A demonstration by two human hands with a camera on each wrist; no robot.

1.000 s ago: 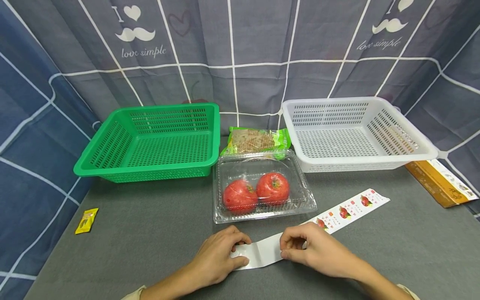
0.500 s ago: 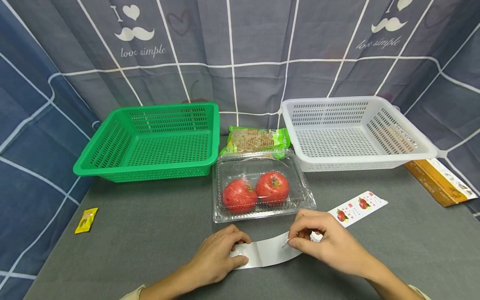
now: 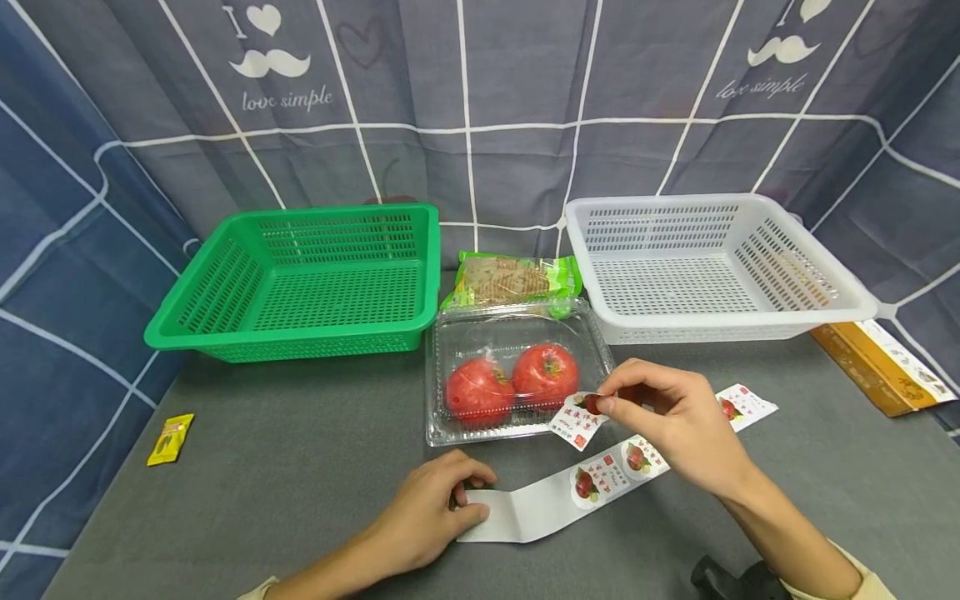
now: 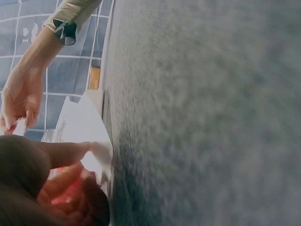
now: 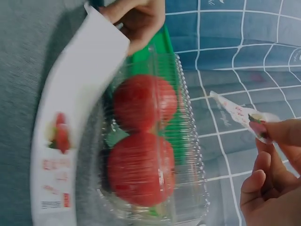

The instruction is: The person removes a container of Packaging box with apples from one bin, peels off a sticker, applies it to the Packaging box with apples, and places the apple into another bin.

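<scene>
My right hand (image 3: pixel 678 425) pinches a peeled white sticker (image 3: pixel 577 423) with a red fruit print between thumb and fingertips. It is raised over the front right corner of a clear plastic box (image 3: pixel 491 434); the right wrist view shows the sticker (image 5: pixel 240 113) slightly bent. My left hand (image 3: pixel 427 508) pinches the left end of a white sticker strip (image 3: pixel 528 507), thumb on top and other fingers curled. Printed stickers remain along the strip's right part, while its left part is bare backing. Inside the closed box lie two red tomatoes (image 3: pixel 546 373).
A green basket (image 3: pixel 300 342) stands at the back left, a white basket (image 3: pixel 720 321) at the back right. Between them lies a green food packet (image 3: pixel 510 281). A small yellow packet (image 3: pixel 171 439) is at left, a brown and white box (image 3: pixel 881 367) at right.
My right hand has peeled a sticker off the strip and lifted it up and away, towards the box. The left hand stays at the strip's end, shifted slightly left.
</scene>
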